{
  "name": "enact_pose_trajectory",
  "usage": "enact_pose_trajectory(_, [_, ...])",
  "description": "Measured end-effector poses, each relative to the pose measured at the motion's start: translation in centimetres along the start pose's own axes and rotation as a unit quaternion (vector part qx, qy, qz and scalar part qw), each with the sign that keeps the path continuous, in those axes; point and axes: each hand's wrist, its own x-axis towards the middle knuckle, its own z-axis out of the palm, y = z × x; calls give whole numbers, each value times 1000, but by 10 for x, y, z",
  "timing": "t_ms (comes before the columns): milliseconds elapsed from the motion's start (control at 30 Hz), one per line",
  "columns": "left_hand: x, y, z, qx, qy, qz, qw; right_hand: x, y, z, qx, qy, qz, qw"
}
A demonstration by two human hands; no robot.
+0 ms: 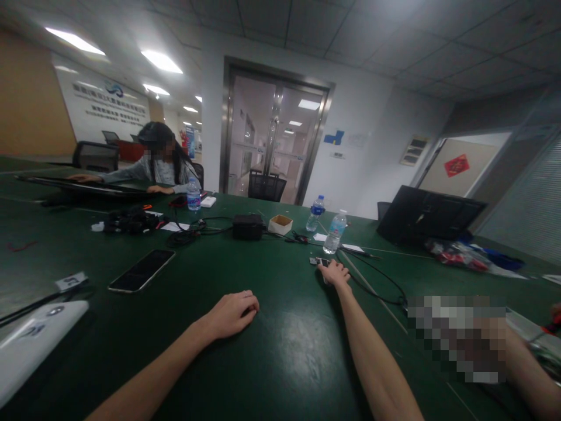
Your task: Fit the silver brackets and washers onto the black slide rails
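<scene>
1. Head view: right hand [336,273] is on a small flat dark-and-silver gadget [322,261], can't tell if gripped
2. Left hand [236,313] lies nearer me, loosely curled, seemingly empty
3. Looks like the handling stage, shifting it calls for a secure pinch

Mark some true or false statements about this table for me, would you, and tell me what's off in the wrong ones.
1. The right hand touches a small object. True.
2. The left hand holds the phone. False: it rests on the table, apart from the phone.
3. Three bottles stand on the table. True.
4. The open box is left of the black box. False: it is to the right.
5. A chair stands before the glass doors. True.
</scene>
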Motion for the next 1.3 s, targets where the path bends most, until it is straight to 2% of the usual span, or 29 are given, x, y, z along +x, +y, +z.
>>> enact_pose_trajectory(1300, [-1, 2, -2, -1, -3, 2, 1000, 0, 0, -1, -1, -2, 7, 1000])
